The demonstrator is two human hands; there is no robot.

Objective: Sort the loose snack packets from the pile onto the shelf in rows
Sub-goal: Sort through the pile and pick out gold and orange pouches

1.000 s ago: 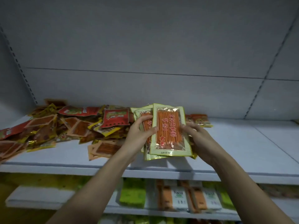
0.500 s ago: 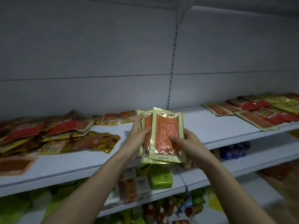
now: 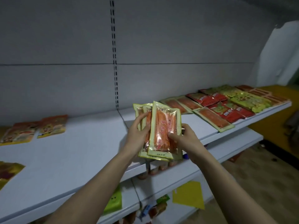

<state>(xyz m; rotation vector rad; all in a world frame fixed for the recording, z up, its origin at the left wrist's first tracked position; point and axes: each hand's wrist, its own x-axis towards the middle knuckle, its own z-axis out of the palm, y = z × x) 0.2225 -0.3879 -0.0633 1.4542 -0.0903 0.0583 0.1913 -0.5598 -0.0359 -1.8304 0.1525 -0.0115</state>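
- Head view: my left hand (image 3: 137, 135) grips the left edge of a small stack of orange stick-snack packets (image 3: 163, 131), thumb curled across the front and fingers behind.
- My right hand (image 3: 186, 139) pinches the stack's lower right side, thumb pressed on the front packet, fingers tucked behind it.
- I hold the stack upright and fanned, above the front edge of the white shelf (image 3: 77, 152), not touching it.
- To the right, sorted packets (image 3: 226, 105) lie flat in rows on the shelf, red, green and orange ones side by side.
- Far left, two loose orange-and-yellow packets (image 3: 37, 128) rest on the shelf, well apart from my hands.
- Lower shelves (image 3: 226, 151) carry other goods, too blurred to name.
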